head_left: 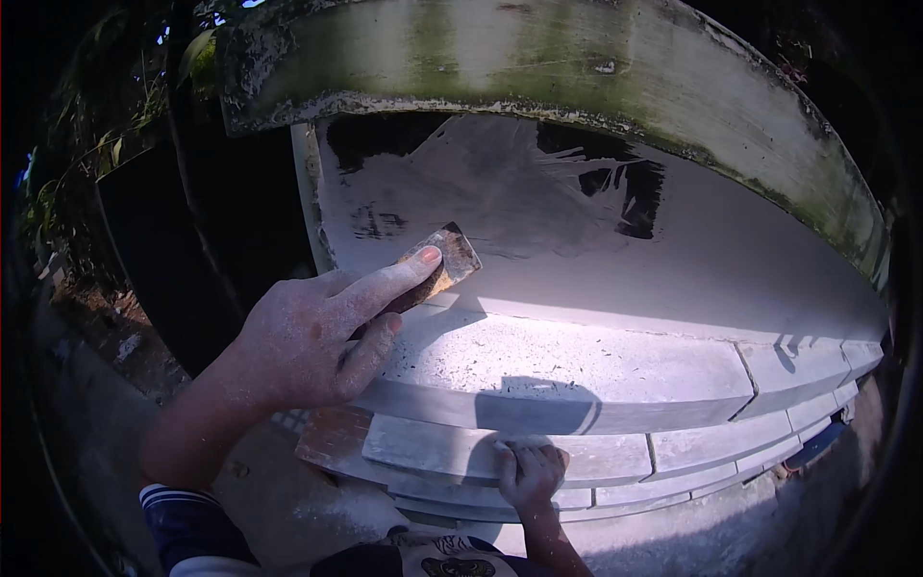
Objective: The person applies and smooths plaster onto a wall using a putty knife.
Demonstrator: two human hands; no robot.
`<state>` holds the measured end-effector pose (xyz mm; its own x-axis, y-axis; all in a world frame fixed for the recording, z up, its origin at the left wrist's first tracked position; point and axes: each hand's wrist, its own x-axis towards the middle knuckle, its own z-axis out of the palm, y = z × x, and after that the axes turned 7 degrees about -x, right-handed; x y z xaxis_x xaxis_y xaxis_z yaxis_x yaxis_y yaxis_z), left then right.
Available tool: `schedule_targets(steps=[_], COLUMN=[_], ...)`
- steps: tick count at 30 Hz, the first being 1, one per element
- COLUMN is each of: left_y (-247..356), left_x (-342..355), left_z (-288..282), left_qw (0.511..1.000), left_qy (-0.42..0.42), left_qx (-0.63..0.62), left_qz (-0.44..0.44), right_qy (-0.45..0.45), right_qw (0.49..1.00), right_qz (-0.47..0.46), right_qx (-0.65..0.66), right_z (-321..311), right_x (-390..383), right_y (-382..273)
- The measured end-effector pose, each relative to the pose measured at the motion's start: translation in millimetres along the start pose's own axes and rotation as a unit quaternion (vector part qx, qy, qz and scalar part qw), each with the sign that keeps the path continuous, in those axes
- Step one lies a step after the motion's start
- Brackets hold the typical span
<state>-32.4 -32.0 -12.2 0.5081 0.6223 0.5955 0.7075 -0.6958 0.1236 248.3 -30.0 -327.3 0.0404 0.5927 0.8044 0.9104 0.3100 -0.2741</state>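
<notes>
My left hand (336, 308), dusted white, is closed round a small flat block (452, 264) with worn brown and grey faces and a dark edge; its exact kind is unclear. The index finger stretches along the block, raised over the top white ledge (567, 370). Dark flecks are scattered on that ledge. Behind it stands a white panel (702, 250) with smeared dark patches. Lower and nearer, my right hand (534, 471) has its fingers curled at the edge of the second ledge (433, 442). Whatever lies within those fingers is hidden.
A curved beam (538, 58), stained green, overhangs the panel. More stepped white slabs (711, 447) with dark joints run down toward the right. A reddish-brown slab end (332, 438) juts out below my left hand. Plants (144, 106) and a dark upright sheet (163, 240) stand at left.
</notes>
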Motion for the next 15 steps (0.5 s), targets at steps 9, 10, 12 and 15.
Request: schedule_targets(steps=[9, 10, 12, 15], left_y=[-6, 0, 6, 12], left_x=[-125, -138, -150, -161], left_z=[65, 80, 108, 146], left_qw=[0.943, 0.936, 0.929, 0.920], left_qy=[0.222, 0.194, 0.133, 0.055], left_qx=[-0.242, -0.288, -0.342, -0.375], left_qz=[-0.048, -0.051, -0.047, -0.102], right_qy=[-0.106, -0.109, -0.174, -0.210], right_qw=[0.965, 0.965, 0.943, 0.915], right_qz=[0.066, 0.065, 0.068, 0.086], right_qx=[0.230, 0.228, 0.274, 0.335], right_z=[-43, -45, -48, -51], right_x=[5, 6, 5, 6], right_y=[-12, -13, -13, -14])
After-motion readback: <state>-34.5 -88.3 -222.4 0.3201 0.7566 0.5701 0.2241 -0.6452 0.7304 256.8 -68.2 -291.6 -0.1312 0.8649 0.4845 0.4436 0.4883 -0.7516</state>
